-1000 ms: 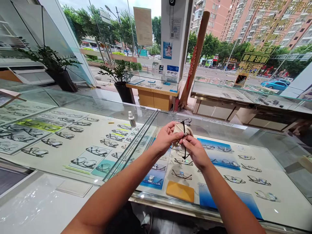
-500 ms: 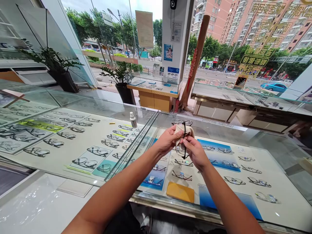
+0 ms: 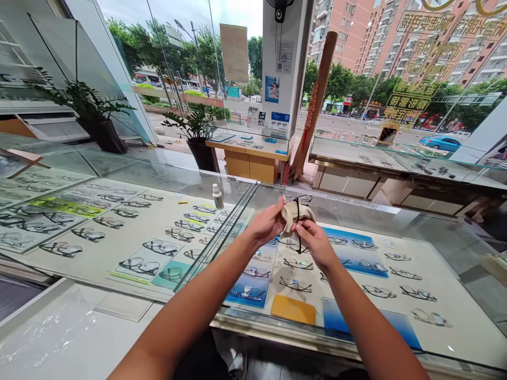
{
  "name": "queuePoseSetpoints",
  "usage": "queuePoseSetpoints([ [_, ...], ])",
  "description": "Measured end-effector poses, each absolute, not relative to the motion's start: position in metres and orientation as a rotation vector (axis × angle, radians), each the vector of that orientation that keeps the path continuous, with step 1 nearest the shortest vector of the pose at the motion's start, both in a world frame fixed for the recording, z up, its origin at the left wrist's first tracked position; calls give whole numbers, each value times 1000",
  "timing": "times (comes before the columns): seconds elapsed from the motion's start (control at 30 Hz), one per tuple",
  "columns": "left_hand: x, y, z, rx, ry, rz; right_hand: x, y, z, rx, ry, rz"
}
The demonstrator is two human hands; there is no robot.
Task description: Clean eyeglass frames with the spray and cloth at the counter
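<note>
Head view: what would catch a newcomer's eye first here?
First, the left hand and right hand near the centre, with a beige cloth and dark-framed glasses between them, over a glass display case of spectacles. Then the flat orange-yellow object below them, by the case's near edge. Behind, a slanting wooden post right of the pillar.

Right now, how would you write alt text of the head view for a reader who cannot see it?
Left hand holding a pale cloth and right hand holding black glasses, close together above glass cases with rows of eyeglasses. A white bottle stands to the left, potted plants beyond.
</note>
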State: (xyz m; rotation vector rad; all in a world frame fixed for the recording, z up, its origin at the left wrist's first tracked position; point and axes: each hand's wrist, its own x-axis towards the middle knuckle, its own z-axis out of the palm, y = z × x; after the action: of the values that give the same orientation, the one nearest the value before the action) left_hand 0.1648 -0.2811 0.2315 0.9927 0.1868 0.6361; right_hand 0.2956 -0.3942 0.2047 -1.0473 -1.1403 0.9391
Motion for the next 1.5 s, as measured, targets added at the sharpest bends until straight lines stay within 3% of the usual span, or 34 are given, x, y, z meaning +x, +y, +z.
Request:
queuePoseSetpoints([
  [0.13, 160, -270, 232, 949, 114, 585, 303, -404, 221, -998, -1185, 961],
  [0.3, 151, -258, 234, 918, 80, 484, 306, -445, 282, -1093, -1585, 754],
  [0.53, 144, -255, 235, 993, 102, 333, 318, -453, 353, -1526, -2519, -623],
  [0.7, 143, -257, 233, 1054, 159, 254, 313, -447, 359, -1489, -2882, -1102],
  [1.17, 140, -252, 235, 1053, 148, 201, 320, -439, 343, -1291, -2944, -1369],
  [1.5, 147, -264, 230, 1233, 51, 223, 321, -429, 334, -1317, -2942, -1285],
])
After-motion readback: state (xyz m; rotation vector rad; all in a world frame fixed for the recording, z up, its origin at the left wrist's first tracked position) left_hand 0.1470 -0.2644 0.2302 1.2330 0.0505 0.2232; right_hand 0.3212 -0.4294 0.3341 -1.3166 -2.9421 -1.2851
